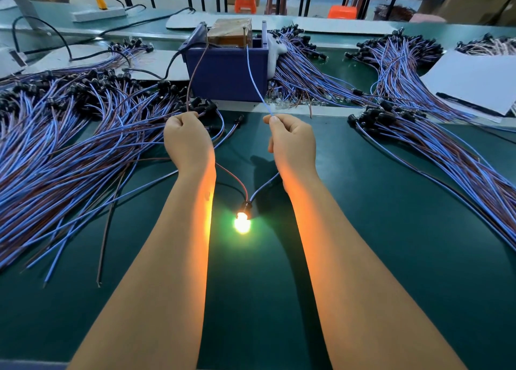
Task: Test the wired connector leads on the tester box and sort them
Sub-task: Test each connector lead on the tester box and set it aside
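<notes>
Two bare hands reach forward over the smooth dark green bench mat (pixel 391 258), each pinching one thin wire. The left hand (pixel 185 138) curls its fingers round a reddish-brown wire (pixel 195 71), while the right hand (pixel 291 139) pinches a pale blue wire (pixel 252 73) between thumb and forefinger. Both strands rise to the tester box (pixel 226 73), a blue plastic bin with square walls that holds a brownish block wrapped in glossy tape; where the wire ends meet it cannot be made out. From under the wrists the same two strands run back to a small black socket (pixel 246 205) lying on the mat between the forearms, its round lamp (pixel 242 224) glowing so brightly that its shape washes out. The glow tints both inner forearms orange. Thick heaps of slender blue and brown leads with black cylindrical ends fan out as a left pile (pixel 69 146) and a right pile (pixel 432 135), both cut off by the frame edges. More leads (pixel 304 76) lie just behind the box. A flat white sheet (pixel 472 82) rests at the far right, partly cropped.
</notes>
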